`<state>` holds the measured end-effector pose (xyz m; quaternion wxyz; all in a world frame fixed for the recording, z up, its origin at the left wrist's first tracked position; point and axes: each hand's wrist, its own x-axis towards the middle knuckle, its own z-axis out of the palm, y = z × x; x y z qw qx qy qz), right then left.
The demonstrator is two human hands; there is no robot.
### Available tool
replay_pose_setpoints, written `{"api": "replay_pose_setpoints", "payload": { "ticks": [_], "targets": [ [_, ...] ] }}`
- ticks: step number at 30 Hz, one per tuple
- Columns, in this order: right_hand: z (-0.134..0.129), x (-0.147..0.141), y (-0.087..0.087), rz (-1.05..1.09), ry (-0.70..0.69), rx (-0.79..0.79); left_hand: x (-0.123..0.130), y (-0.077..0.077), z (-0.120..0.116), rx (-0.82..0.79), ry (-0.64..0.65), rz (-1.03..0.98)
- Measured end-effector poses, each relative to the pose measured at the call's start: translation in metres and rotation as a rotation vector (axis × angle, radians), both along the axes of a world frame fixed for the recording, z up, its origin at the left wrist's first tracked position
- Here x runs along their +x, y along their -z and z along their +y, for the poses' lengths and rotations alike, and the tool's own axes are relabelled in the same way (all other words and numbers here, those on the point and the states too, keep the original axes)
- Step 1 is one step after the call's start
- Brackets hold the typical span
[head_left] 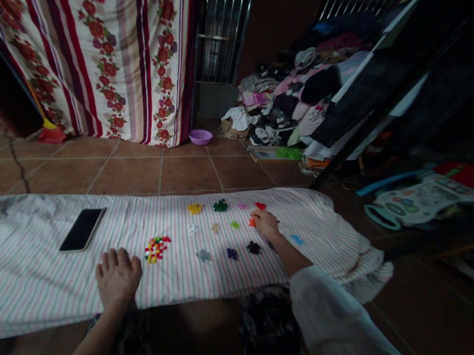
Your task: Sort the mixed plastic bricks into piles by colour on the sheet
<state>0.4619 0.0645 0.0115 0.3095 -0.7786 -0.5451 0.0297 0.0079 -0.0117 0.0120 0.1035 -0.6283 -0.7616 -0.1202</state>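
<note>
My left hand (pixel 117 273) rests palm down on the striped cloth, its fingers stretched out. To its right lies a mixed pile of small red, yellow, white and green pieces (pixel 157 249). My right hand (pixel 264 223) reaches in with curled, closed fingers, touching down at the small orange pieces (pixel 251 222); what is between the fingertips is hidden. Just beyond it sit red pieces (pixel 260 205). Sorted by colour nearby are yellow (pixel 195 208), dark green (pixel 220 206), lime (pixel 234 224), grey (pixel 203 255), purple (pixel 232 254), black (pixel 254 247) and light blue pieces (pixel 297 239).
A phone with a dark screen (pixel 82 230) lies on the striped cloth (pixel 40 273) at the left. Beyond the front edge, a purple basin (pixel 201 137) stands on the tiled floor beside a floral curtain (pixel 126 64). Clothes (pixel 291 94) are heaped at the back right.
</note>
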Motion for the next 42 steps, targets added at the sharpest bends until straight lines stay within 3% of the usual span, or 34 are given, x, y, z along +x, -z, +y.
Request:
{"api": "replay_pose_setpoints", "payload": {
  "ticks": [3,6,20,35,42],
  "targets": [
    [-0.001,0.000,0.000,-0.122,-0.015,-0.200,0.000,0.000,0.000,-0.010,-0.001,0.018],
    [-0.001,0.001,0.000,-0.176,-0.042,-0.277,0.000,0.001,0.000,-0.018,-0.007,0.021],
    [0.000,0.005,0.003,-0.247,-0.111,-0.335,0.000,0.002,0.002,0.000,-0.014,-0.022],
    [-0.004,-0.003,-0.003,-0.229,-0.095,-0.139,-0.001,0.004,0.001,0.025,0.005,0.021],
    [0.001,-0.040,-0.009,-0.149,-0.231,0.084,-0.004,0.011,0.003,0.029,-0.007,-0.012]
  ]
}}
